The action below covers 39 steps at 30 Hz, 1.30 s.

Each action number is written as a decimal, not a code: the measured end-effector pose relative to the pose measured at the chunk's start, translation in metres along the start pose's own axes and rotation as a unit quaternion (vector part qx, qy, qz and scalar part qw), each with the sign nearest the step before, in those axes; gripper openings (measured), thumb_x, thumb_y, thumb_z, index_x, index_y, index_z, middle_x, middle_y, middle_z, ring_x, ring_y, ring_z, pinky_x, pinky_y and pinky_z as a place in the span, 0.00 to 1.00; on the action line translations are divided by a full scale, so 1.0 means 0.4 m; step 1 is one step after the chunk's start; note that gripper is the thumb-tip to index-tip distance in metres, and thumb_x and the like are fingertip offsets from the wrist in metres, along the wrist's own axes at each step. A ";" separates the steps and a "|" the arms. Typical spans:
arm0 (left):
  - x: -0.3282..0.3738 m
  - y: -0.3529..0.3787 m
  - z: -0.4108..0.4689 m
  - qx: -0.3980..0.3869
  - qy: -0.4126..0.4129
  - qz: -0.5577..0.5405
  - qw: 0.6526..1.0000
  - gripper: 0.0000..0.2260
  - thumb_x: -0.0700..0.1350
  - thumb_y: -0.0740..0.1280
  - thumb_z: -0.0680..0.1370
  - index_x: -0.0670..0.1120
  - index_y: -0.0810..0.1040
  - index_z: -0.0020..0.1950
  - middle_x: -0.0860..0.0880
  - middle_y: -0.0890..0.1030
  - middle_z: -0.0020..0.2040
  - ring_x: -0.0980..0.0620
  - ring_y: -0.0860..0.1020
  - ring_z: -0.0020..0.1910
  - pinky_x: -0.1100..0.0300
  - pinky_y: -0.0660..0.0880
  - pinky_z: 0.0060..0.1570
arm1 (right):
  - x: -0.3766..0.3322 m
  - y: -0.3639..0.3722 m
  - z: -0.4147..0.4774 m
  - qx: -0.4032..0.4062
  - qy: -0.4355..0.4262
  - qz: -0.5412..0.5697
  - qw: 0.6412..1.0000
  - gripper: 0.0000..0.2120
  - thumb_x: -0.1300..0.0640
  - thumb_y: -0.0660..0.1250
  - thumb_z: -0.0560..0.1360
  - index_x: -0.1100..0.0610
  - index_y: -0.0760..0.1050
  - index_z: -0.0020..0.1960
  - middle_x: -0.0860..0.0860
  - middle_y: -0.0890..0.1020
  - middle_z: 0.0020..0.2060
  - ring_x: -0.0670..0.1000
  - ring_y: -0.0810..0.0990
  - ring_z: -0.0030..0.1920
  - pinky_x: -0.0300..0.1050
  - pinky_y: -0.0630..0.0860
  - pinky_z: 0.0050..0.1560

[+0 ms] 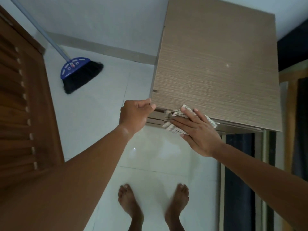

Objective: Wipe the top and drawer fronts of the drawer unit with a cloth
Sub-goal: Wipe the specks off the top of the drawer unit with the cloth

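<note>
Drawer unit: the drawer unit (216,67) stands against the wall at the right, seen from above; its wood-grain top fills the upper right of the view, and the drawer fronts show only as a narrow strip under the near edge.

Cloth: the cloth (173,118) is a pale patterned rag. It lies over the near front edge of the top, partly on the top and partly hanging down over the upper drawer front.

Right hand: the right hand (198,130) lies flat and open on the cloth, fingers stretched, and presses it against the front edge; it does not close around it.

Left hand: the left hand (135,115) is curled loosely at the near left corner of the top, the fingers touching the edge as if to steady the unit. It holds nothing.

Step in hand: the wiping seems to pass from the top to the drawer fronts, at the front edge.

Next move: probably to carry the cloth down and sideways along the upper drawer front, keeping flat pressure so the cloth does not slip out under the palm.

Nearby: a broom (80,74) leans at the wall on the tiled floor (103,114), well apart from the unit.
</note>
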State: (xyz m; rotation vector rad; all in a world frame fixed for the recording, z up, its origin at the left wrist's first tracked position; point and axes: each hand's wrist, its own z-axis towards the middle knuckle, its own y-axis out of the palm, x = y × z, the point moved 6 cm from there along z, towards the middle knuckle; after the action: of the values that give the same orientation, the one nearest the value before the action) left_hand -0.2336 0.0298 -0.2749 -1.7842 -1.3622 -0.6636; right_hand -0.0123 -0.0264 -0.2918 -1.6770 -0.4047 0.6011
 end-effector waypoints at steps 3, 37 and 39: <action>0.005 0.021 -0.016 0.103 0.013 0.029 0.994 0.13 0.47 0.73 0.76 0.48 0.84 0.61 0.51 0.84 0.60 0.53 0.82 0.60 0.63 0.74 0.61 | 0.035 -0.034 -0.066 0.076 0.067 0.145 0.984 0.22 0.51 0.52 0.83 0.56 0.71 0.73 0.49 0.74 0.72 0.51 0.61 0.79 0.57 0.56 0.79; 0.102 0.128 -0.066 0.148 0.058 0.401 0.902 0.28 0.61 0.67 0.77 0.53 0.71 0.75 0.41 0.80 0.60 0.39 0.79 0.55 0.48 0.73 0.57 | 0.549 -0.118 -0.234 0.140 0.600 0.107 0.780 0.26 0.44 0.45 0.84 0.45 0.49 0.82 0.49 0.49 0.82 0.55 0.44 0.81 0.60 0.42 0.79; 0.084 0.122 -0.061 0.152 0.069 0.373 0.913 0.29 0.60 0.68 0.77 0.53 0.70 0.76 0.44 0.79 0.65 0.41 0.79 0.58 0.49 0.73 0.59 | 0.517 -0.110 -0.215 0.146 0.624 0.109 0.760 0.27 0.44 0.45 0.84 0.46 0.49 0.82 0.51 0.48 0.82 0.56 0.43 0.81 0.60 0.41 0.79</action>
State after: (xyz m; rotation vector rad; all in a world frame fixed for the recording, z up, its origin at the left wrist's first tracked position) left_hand -0.1759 0.0219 -0.2481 -1.7713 -0.5582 -0.1392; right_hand 0.2073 0.0321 -0.2726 -1.4648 0.8297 -0.3702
